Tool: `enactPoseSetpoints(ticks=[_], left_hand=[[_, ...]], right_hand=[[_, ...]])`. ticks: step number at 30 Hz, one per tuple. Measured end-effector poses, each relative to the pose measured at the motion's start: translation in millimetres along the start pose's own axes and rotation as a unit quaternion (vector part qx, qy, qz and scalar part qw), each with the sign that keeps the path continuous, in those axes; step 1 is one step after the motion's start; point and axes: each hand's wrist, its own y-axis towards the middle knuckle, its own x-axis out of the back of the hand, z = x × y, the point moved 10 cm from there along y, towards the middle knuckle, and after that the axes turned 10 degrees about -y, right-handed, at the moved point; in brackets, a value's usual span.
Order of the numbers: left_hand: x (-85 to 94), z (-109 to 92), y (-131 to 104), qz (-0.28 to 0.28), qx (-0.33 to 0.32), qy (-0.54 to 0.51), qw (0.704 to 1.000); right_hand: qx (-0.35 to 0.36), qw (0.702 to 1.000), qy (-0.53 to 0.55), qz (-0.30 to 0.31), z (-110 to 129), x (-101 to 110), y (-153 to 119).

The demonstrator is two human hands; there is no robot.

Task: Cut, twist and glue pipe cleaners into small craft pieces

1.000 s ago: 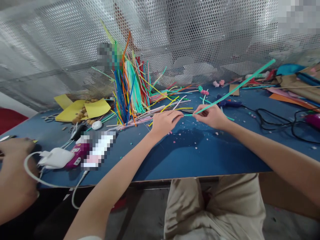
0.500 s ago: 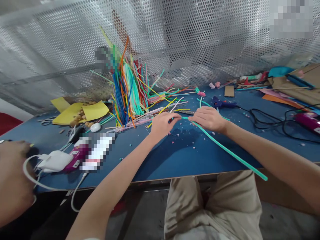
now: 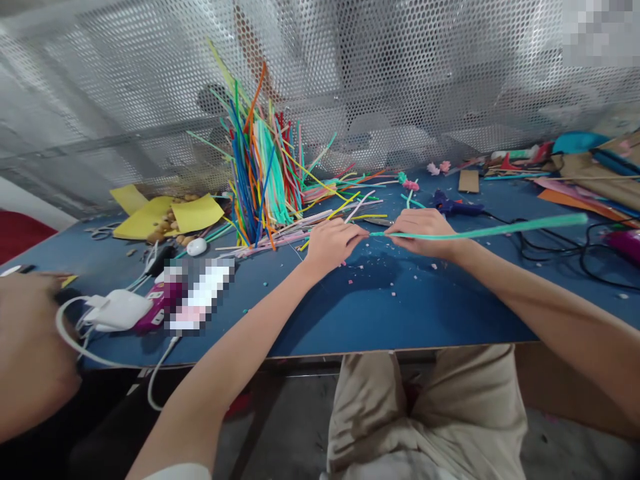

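A mint-green pipe cleaner (image 3: 500, 231) stretches between my two hands above the blue tabletop. My left hand (image 3: 334, 244) pinches one end of it between thumb and fingertips. Just to the right, my right hand (image 3: 423, 230) is closed on the same pipe cleaner, a short stretch showing between the two. Its long free tail points right, across my right forearm. Behind my right hand stands a small pipe-cleaner piece with a pink and green top (image 3: 410, 185). A blue glue gun (image 3: 457, 204) lies beyond that hand.
A tall bunch of coloured pipe cleaners (image 3: 270, 173) stands at the back left, others lying around it. Yellow sheets (image 3: 197, 213) with small brown balls, a phone (image 3: 203, 293) and a purple power strip (image 3: 160, 305) lie left. Another person's arm (image 3: 30, 353) rests at far left. Black cable (image 3: 550, 247) loops at right.
The pipe cleaner's free tail has swung up from pointing down toward the table's front edge to lying nearly level toward the right. Both hands keep hold of it in about the same place.
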Motion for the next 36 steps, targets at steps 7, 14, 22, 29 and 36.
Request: enactPoseSetpoints(ticks=[7,14,22,29,36], left_hand=[[20.3,12.5,-1.3,-0.052,0.033,0.003,0.998],[51.8,56.9,-12.2,-0.112,0.104,-0.01,0.988],[71.5,89.7,-18.5,-0.137,0.136,0.032,0.981],[99.3,111.8,-25.1,-0.169,0.146,0.094,0.97],[116.0,124.9,-33.3,-0.174,0.235,0.173,0.941]], right_hand=[[-0.079,0.995,0.051,-0.035,-35.6,14.1,-6.1],[-0.195,0.976,-0.033,-0.087,-80.6,27.1,-21.0],[-0.184,0.976,-0.062,-0.097,-96.3,35.4,-28.6],[-0.19,0.974,-0.075,-0.094,-98.0,27.8,-30.0],[-0.207,0.967,-0.074,-0.127,-98.7,25.2,-29.8]])
